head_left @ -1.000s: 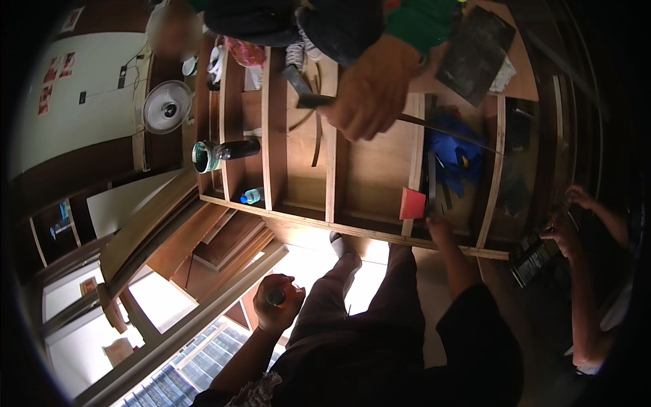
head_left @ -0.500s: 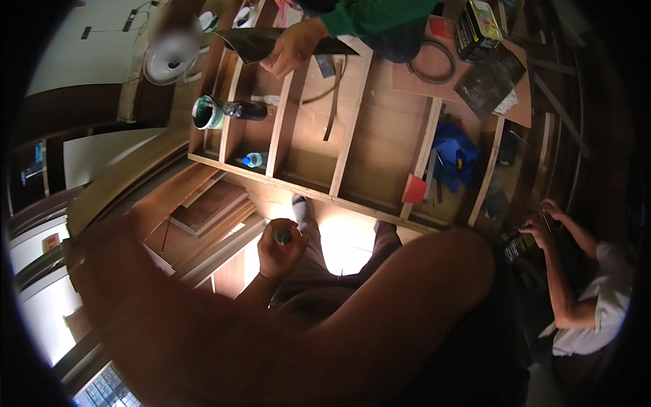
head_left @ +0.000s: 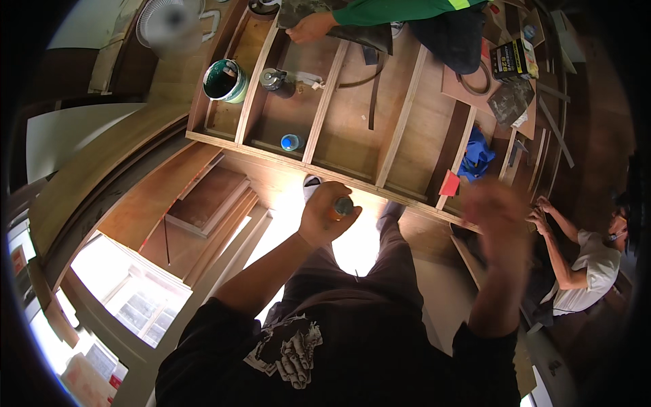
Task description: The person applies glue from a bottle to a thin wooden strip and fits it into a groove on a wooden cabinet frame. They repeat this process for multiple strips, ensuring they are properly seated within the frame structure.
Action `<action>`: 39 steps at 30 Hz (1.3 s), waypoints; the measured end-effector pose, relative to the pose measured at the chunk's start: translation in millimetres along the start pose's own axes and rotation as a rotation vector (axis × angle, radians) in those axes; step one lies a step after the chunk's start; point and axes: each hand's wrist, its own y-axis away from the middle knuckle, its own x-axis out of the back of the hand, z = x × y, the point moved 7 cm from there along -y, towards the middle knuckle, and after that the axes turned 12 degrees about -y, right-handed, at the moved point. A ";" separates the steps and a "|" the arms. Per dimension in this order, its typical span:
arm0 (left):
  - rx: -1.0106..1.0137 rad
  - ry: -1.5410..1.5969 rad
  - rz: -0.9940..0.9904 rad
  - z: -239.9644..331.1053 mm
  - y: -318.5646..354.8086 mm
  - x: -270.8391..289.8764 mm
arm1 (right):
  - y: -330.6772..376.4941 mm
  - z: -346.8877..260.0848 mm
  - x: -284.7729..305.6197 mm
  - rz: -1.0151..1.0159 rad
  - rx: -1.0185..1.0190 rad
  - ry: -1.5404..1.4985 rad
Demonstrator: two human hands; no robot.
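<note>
My left hand (head_left: pixel 324 216) is closed around an upright cylindrical object (head_left: pixel 344 205), held above my lap. Its round dark end faces up, with a bit of orange beneath; its exact kind does not show. Out to the right, motion blurs my right hand (head_left: pixel 496 207) in front of the frame's near right corner, and its fingers cannot be made out. Beyond my hands lies a large wooden frame (head_left: pixel 352 178) split into compartments. A small clear bottle with a blue cap (head_left: pixel 290 142) stands in one of them.
A green-stained bucket (head_left: pixel 226 81) and a dark canister (head_left: pixel 277 83) stand in the frame's left compartments. A co-worker's green-sleeved hand (head_left: pixel 313 28) touches a dark sheet (head_left: pixel 366 37). Blue cloth (head_left: pixel 477 154), a red piece (head_left: pixel 449 183) and a black tin (head_left: pixel 514 60) lie rightward. Another person (head_left: pixel 586 268) works there.
My right arm, which crossed close before the view, has swung out to the right. My left hand still grips the object. The co-worker's hand and dark sheet appear farther up; the view has shifted.
</note>
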 end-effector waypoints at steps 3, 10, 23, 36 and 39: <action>-0.150 0.145 -0.009 13.4 -19.4 -32.1 | 15.4 175.8 -16.3 -0.183 -0.428 -0.444; -0.400 0.024 -0.266 22.9 -9.4 -82.8 | 3.8 271.3 -112.2 -0.027 -0.604 -1.489; 0.239 -0.193 -0.589 -222.4 -81.6 -185.0 | -26.2 441.2 -1.6 0.151 -0.652 -1.602; -0.048 -1.139 -0.097 -343.4 -330.9 -352.8 | 54.1 525.0 20.6 0.242 -0.713 -1.541; 0.231 -1.119 -0.517 -327.0 -336.7 -381.6 | 66.1 542.9 19.6 0.294 -0.709 -1.546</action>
